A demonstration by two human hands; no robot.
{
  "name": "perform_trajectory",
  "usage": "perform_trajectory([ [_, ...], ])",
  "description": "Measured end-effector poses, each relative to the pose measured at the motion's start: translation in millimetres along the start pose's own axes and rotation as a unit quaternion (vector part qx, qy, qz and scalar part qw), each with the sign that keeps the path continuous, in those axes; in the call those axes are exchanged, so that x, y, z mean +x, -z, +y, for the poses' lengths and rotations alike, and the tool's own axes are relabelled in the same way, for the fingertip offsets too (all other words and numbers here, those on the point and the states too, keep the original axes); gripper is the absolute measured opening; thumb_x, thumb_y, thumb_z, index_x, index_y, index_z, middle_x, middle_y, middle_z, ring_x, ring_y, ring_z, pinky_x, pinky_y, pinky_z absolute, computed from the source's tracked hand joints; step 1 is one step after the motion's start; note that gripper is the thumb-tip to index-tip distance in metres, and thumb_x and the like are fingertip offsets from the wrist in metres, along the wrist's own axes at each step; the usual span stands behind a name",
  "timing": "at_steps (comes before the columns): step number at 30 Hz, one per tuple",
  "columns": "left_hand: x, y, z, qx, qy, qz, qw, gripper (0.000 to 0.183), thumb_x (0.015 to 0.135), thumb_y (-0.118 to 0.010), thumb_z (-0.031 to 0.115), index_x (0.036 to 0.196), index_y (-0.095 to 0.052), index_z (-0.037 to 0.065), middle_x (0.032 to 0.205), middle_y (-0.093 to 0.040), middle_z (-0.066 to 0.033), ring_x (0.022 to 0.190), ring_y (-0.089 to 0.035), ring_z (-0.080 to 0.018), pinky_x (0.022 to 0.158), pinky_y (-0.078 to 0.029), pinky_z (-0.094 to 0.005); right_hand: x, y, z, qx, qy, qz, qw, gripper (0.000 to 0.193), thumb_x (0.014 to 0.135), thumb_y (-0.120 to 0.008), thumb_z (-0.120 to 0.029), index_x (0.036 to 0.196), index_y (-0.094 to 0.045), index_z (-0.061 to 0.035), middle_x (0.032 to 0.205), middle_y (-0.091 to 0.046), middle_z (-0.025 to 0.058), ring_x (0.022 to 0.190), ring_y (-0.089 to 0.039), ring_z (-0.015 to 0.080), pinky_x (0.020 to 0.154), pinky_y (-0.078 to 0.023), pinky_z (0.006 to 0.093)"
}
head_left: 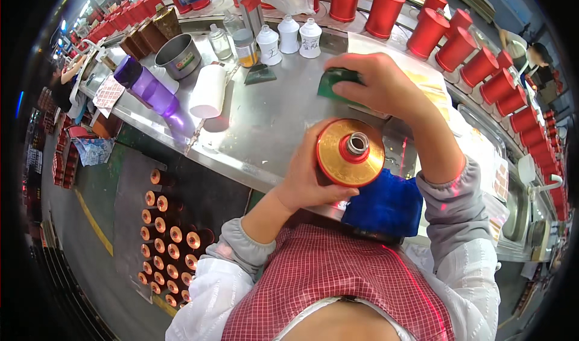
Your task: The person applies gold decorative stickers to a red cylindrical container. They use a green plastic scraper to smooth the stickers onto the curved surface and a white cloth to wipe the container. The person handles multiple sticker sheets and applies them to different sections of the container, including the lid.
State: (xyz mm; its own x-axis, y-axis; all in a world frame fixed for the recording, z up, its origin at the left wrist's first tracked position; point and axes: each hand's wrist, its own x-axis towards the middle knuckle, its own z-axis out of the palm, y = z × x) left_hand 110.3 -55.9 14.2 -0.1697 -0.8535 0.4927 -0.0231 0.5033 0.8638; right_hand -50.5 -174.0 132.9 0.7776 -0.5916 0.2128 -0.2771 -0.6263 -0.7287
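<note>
My left hand (300, 173) is wrapped around a red bottle (335, 164) with a gold shoulder and an uncapped clear glass neck. The bottle's mouth tilts up toward me, close to the bench's near edge. Further off, my right hand (381, 83) grips a flat green scraper (327, 86) just above the steel bench. A second dark green scraper (260, 74) lies to its left. Under the bottle, at the bench's near edge, a blue pad (389, 205) is partly covered by it.
A white paper roll (208, 94), a purple bottle (145, 88) and a metal pot (178, 56) stand on the left of the bench. Small white bottles (289, 34) stand behind. Red bottles (427, 32) line the far conveyor. Several gold-topped bottles (175, 235) stand low at left.
</note>
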Motion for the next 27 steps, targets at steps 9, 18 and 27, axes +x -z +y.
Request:
perform_trajectory([
  [9, -8.7, -22.4, 15.3, -0.192, 0.023, 0.062, 0.979, 0.111, 0.065, -0.087, 0.029, 0.146, -0.018, -0.002, 0.138, -0.041, -0.0208, 0.128, -0.043, -0.0321, 0.108, -0.034, -0.0406, -61.5, -22.3, 2.5, 0.141, -0.091, 0.180, 0.969, 0.030, 0.087, -0.065, -0.016, 0.113, -0.062, 0.0003, 0.091, -0.066, 0.0037, 0.083, -0.059, 0.0085, 0.076, -0.049, 0.0265],
  [18, -12.6, -17.4, -7.5, 0.016, -0.023, 0.058, 0.998, 0.108, 0.064, -0.087, 0.029, 0.144, -0.022, -0.002, 0.133, -0.044, -0.0218, 0.124, -0.046, -0.0337, 0.105, -0.036, -0.0419, -127.7, -37.4, -40.1, -0.124, 0.170, 0.156, 0.965, 0.030, 0.067, -0.070, 0.000, 0.096, -0.066, -0.0032, 0.090, -0.063, 0.0109, 0.076, -0.058, 0.0261, 0.069, -0.045, 0.0357],
  [27, -11.8, -16.7, 12.8, 0.374, -0.209, 0.093, 0.899, 0.070, 0.074, -0.078, 0.036, 0.129, -0.045, 0.008, 0.129, -0.048, -0.0179, 0.121, -0.042, -0.0339, 0.107, -0.026, -0.0588, -147.4, -45.1, -37.4, -0.061, -0.008, 0.301, 0.952, 0.032, 0.081, -0.061, 0.003, 0.114, -0.059, 0.0017, 0.103, -0.067, 0.0146, 0.092, -0.065, 0.0248, 0.075, -0.051, 0.0335],
])
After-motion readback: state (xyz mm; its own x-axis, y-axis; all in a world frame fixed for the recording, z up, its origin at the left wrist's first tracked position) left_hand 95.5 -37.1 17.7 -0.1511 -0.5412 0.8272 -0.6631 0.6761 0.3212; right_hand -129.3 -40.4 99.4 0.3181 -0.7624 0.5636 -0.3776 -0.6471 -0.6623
